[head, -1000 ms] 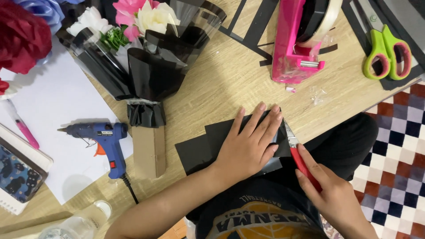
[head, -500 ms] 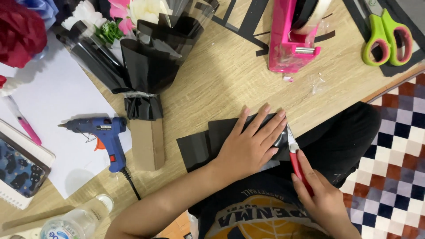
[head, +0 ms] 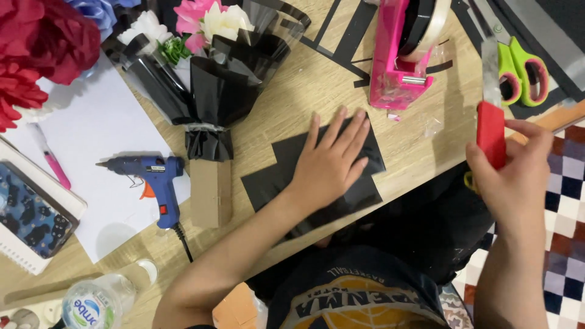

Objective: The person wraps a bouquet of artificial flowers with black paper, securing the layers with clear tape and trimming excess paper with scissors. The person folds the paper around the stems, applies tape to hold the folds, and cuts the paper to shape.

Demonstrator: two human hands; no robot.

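Wooden table (head: 292,122) spreads under everything. Black paper sheets (head: 286,176) lie flat at its near edge, pinned beneath the left hand (head: 332,164), whose fingers are spread open and pressed down on them. Beyond those fingertips stands a pink tape dispenser (head: 399,73). Off to the right, the right hand (head: 509,173) is lifted, fingers closed around the red handle of a utility knife (head: 490,122), blade pointing up, just below green scissors (head: 521,70).
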